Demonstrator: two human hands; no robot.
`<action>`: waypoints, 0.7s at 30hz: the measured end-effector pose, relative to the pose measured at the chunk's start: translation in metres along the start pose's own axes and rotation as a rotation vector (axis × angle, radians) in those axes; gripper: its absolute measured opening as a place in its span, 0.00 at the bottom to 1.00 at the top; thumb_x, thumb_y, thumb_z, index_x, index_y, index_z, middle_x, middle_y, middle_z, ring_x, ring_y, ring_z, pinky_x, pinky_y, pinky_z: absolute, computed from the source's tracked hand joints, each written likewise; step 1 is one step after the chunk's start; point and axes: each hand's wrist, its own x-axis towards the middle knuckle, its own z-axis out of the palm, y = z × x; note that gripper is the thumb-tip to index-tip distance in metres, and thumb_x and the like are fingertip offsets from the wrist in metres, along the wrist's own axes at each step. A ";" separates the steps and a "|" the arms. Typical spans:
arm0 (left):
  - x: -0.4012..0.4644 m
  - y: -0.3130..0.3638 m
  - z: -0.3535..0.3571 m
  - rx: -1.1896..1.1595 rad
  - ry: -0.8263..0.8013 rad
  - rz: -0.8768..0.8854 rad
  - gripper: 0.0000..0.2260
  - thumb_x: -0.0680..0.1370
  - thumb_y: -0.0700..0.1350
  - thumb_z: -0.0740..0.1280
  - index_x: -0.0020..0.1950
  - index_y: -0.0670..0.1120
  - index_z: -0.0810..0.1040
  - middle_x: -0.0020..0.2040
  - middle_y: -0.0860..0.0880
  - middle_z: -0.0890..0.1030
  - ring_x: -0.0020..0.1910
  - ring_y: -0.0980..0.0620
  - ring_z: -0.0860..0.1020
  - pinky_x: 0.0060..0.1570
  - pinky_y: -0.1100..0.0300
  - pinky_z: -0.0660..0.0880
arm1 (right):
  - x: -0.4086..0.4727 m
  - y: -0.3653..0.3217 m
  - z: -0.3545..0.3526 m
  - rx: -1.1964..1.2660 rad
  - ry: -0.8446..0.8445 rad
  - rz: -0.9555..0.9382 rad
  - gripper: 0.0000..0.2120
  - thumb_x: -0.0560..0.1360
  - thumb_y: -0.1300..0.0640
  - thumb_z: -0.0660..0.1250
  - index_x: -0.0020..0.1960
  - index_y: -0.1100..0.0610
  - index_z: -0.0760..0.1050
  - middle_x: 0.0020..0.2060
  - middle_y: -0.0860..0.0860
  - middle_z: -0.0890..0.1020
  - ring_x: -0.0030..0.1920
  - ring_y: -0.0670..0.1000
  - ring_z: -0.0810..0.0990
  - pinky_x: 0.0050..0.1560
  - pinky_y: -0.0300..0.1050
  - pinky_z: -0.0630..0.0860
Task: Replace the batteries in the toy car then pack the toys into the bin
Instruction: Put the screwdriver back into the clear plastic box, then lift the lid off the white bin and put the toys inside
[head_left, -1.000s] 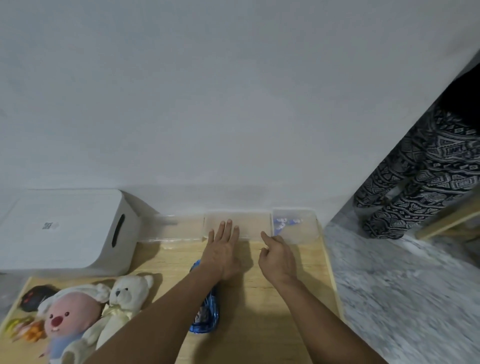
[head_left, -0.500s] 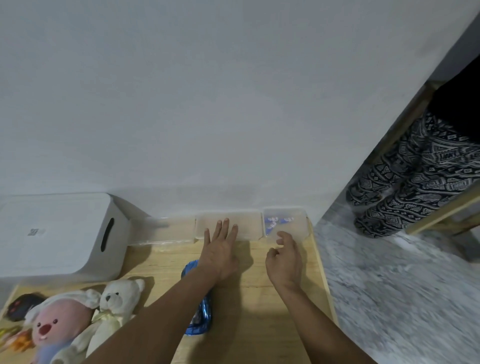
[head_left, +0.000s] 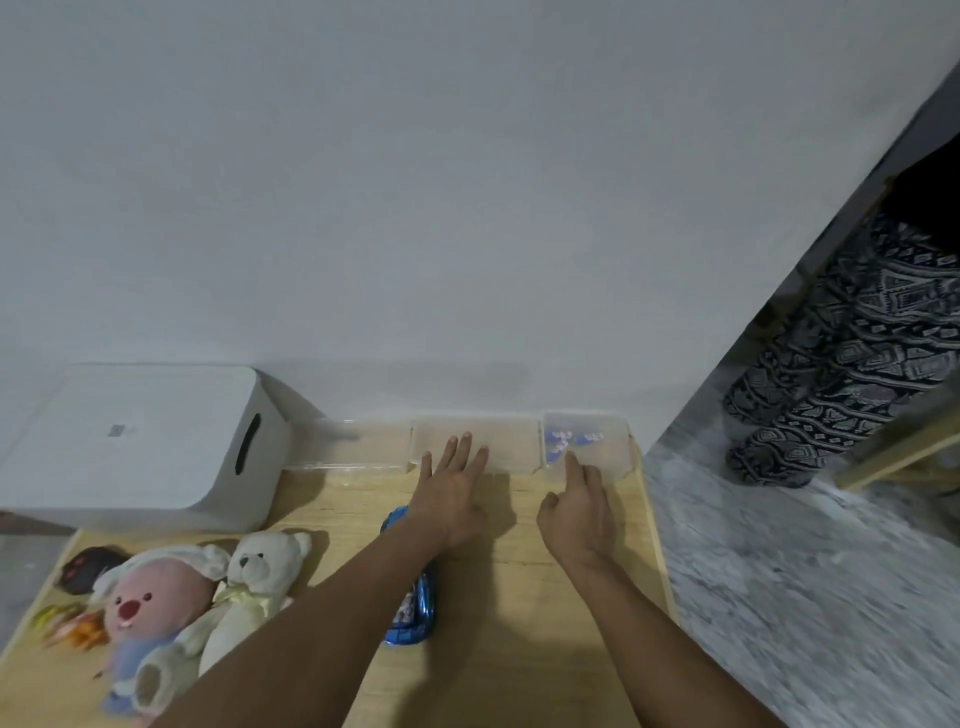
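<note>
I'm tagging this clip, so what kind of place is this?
Probably a room in a home: a light wooden table against a plain white wall, with a pink plush toy and a white teddy bear.

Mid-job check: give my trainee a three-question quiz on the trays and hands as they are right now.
1. True or false: the left hand lies flat with straight fingers over the middle clear tray.
2. Which clear tray holds the small blue items: A left, B middle, C right?
3. Fill in: the blue toy car lies partly under the left ____.

Key: 1 true; 2 C; 3 forearm.
</note>
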 end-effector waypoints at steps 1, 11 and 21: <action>-0.005 -0.004 0.000 -0.012 0.016 -0.015 0.40 0.76 0.47 0.66 0.80 0.47 0.45 0.80 0.45 0.41 0.79 0.45 0.41 0.75 0.44 0.42 | -0.003 -0.004 0.002 0.028 0.011 -0.017 0.27 0.74 0.61 0.65 0.72 0.57 0.64 0.61 0.56 0.72 0.59 0.59 0.75 0.51 0.49 0.75; -0.082 -0.070 -0.005 -0.273 0.372 -0.214 0.21 0.76 0.40 0.64 0.70 0.41 0.72 0.69 0.44 0.74 0.70 0.44 0.69 0.69 0.56 0.63 | -0.044 -0.071 0.036 0.227 -0.251 -0.225 0.16 0.74 0.61 0.65 0.62 0.54 0.76 0.53 0.49 0.80 0.51 0.53 0.80 0.53 0.46 0.77; -0.145 -0.155 -0.009 -0.379 0.603 -0.478 0.10 0.73 0.43 0.63 0.48 0.46 0.84 0.48 0.46 0.84 0.48 0.44 0.81 0.46 0.56 0.76 | -0.094 -0.178 0.073 0.286 -0.421 -0.341 0.13 0.73 0.60 0.62 0.54 0.56 0.80 0.47 0.52 0.84 0.48 0.54 0.81 0.50 0.48 0.79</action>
